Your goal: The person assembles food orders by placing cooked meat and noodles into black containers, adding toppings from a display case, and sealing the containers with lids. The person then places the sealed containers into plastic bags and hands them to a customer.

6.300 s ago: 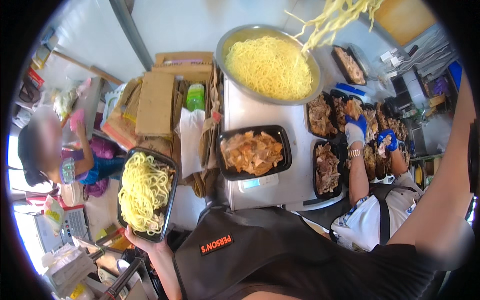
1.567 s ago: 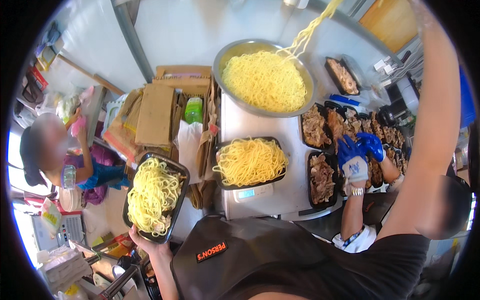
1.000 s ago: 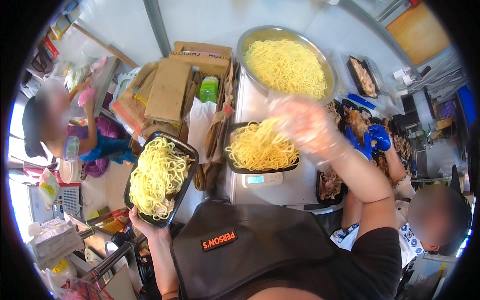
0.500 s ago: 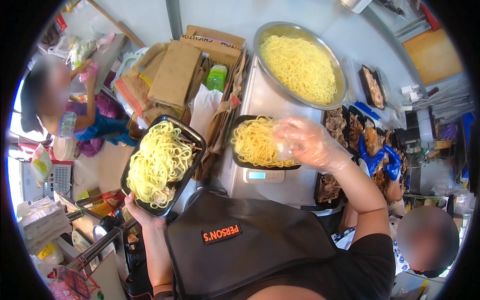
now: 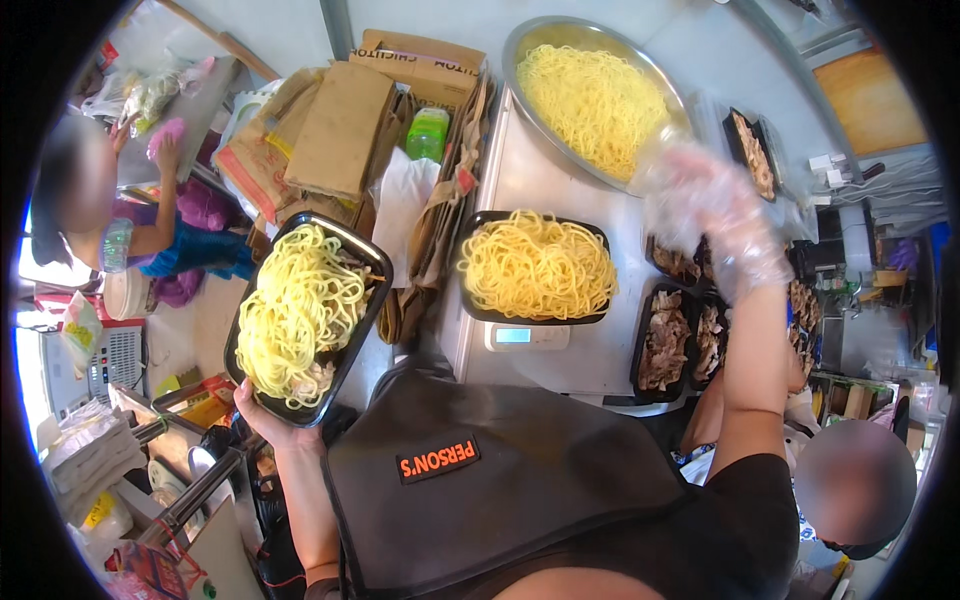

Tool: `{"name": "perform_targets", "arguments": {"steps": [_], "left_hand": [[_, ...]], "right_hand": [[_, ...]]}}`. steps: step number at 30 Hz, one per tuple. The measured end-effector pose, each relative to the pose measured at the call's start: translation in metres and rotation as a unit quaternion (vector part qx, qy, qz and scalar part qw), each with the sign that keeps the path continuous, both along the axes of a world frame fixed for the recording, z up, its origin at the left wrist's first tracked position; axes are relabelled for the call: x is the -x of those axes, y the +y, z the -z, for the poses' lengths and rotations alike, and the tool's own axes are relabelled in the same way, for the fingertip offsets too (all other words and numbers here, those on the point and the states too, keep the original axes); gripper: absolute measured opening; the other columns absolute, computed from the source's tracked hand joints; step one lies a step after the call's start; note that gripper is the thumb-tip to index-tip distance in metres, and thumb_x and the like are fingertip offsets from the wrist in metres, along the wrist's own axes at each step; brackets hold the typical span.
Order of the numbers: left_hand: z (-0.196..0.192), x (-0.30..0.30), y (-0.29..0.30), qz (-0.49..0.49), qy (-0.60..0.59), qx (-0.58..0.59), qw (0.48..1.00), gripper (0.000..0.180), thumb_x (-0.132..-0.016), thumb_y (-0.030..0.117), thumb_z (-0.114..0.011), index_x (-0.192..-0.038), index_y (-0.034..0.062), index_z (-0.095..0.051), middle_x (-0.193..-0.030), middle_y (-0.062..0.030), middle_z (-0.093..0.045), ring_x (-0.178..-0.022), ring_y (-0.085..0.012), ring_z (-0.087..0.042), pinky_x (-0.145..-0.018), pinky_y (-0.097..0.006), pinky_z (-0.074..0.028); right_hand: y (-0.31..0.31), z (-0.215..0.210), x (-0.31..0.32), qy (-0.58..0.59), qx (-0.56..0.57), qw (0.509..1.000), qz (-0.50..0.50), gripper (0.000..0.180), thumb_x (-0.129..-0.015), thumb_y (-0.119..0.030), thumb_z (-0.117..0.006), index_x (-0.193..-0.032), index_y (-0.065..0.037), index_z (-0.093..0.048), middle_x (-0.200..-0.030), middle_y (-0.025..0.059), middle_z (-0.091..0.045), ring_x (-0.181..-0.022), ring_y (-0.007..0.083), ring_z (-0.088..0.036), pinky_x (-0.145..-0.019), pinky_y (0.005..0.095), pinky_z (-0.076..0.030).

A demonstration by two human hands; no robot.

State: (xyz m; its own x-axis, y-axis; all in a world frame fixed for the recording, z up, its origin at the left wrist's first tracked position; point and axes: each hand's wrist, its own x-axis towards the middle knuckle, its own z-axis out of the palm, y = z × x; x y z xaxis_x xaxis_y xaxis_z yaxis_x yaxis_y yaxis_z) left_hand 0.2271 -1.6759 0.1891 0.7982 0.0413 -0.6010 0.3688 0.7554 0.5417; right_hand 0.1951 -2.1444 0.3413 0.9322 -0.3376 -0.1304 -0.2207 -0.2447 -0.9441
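Holding a black tray [image 5: 353, 347] of yellow noodles [image 5: 300, 305] from below, the left hand [image 5: 278, 418] is left of the white scale [image 5: 545, 338]. A second noodle tray [image 5: 540, 318] sits on the scale. Up and right of the scale, the clear-gloved right hand [image 5: 712, 205] is blurry near the steel bowl [image 5: 519, 85]; I cannot tell its grip. Below the scale, the black apron [image 5: 520, 510] has an orange-lettered patch [image 5: 440, 459].

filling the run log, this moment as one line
left hand: holds black noodle tray; right hand: gloved, near steel bowl; scale: under second noodle tray
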Motion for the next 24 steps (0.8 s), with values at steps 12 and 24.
{"name": "perform_targets", "arguments": {"steps": [12,24], "left_hand": [[-0.005,-0.006,-0.001,0.02,0.016,-0.034,0.999,0.066,-0.082,0.048,-0.047,-0.133,0.0065,-0.041,-0.13,-0.0105,-0.05,-0.113,-0.0298,-0.052,-0.093,-0.044,-0.045],[0.006,-0.019,-0.008,0.051,-0.021,0.022,0.998,0.065,-0.081,0.042,-0.047,-0.134,0.0033,-0.039,-0.133,-0.0137,-0.048,-0.118,-0.0316,-0.049,-0.098,-0.045,-0.041]], "right_hand": [[-0.13,0.063,-0.101,0.157,0.502,0.85,0.015,0.049,-0.085,-0.029,-0.061,-0.13,-0.015,-0.049,-0.13,0.0168,-0.049,-0.121,0.0282,-0.047,-0.099,0.0368,-0.039],[-0.008,0.018,0.012,-0.03,0.106,0.99,0.083,0.028,-0.081,-0.011,-0.064,-0.108,-0.005,-0.061,-0.104,0.0128,-0.063,-0.091,0.0212,-0.062,-0.083,0.0302,-0.048]]}}
